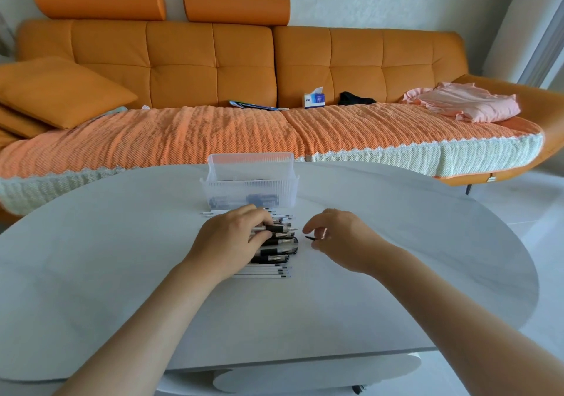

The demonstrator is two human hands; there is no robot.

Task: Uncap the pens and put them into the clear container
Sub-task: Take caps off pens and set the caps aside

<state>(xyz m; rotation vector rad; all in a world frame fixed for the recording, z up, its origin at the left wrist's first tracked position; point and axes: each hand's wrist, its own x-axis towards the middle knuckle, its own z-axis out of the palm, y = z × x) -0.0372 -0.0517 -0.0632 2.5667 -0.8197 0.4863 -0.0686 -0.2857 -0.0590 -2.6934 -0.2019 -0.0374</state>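
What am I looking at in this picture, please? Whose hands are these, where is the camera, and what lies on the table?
There is no machine here: a person works with two bare hands. The one picture comes from a camera worn on the person's head, looking forward and down. On the white table lies a row of pens, and behind it stands a clear container, which seems to have some pens inside. The left hand grips one pen whose tip is bare. The right hand seems to pinch a small black cap. Beyond the table is an orange sofa.
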